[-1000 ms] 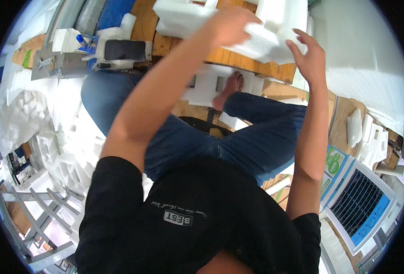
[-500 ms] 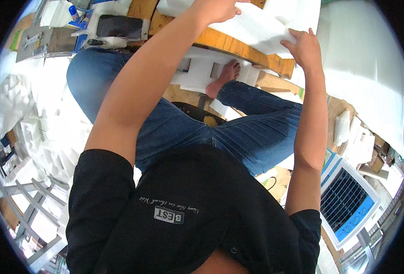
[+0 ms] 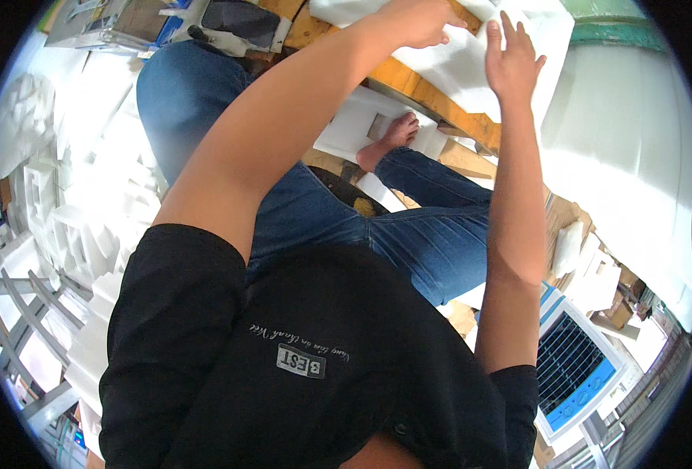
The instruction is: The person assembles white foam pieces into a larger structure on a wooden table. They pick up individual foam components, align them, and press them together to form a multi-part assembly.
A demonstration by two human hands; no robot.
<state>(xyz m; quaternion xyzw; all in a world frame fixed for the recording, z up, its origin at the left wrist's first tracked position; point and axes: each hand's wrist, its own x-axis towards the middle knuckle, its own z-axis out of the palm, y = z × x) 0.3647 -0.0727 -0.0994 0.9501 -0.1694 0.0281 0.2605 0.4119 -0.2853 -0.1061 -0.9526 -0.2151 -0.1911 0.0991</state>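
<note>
White foam sheets or blocks (image 3: 448, 74) lie on a wooden table (image 3: 420, 94) at the top of the view. My left hand (image 3: 423, 22) reaches over the foam from the left, index finger and thumb apart; its other fingers are mostly hidden. On the right, my right hand (image 3: 513, 62) has its fingers spread against the white foam, with nothing wrapped in them. Whether its palm presses on the foam or hovers just above it, I cannot tell. The two hands are a short way apart.
A dark-screened phone (image 3: 240, 23) rests at the table's left end, near a metal box (image 3: 111, 23). A blue and white air cooler (image 3: 577, 375) stands at lower right. White foam pieces (image 3: 72, 227) pile up at left. A large white roll or sheet (image 3: 627, 148) fills the right.
My left hand has come nearer to my right hand. My right hand has turned, its fingers now pointing up and spread wider. The whole view has shifted a little.
</note>
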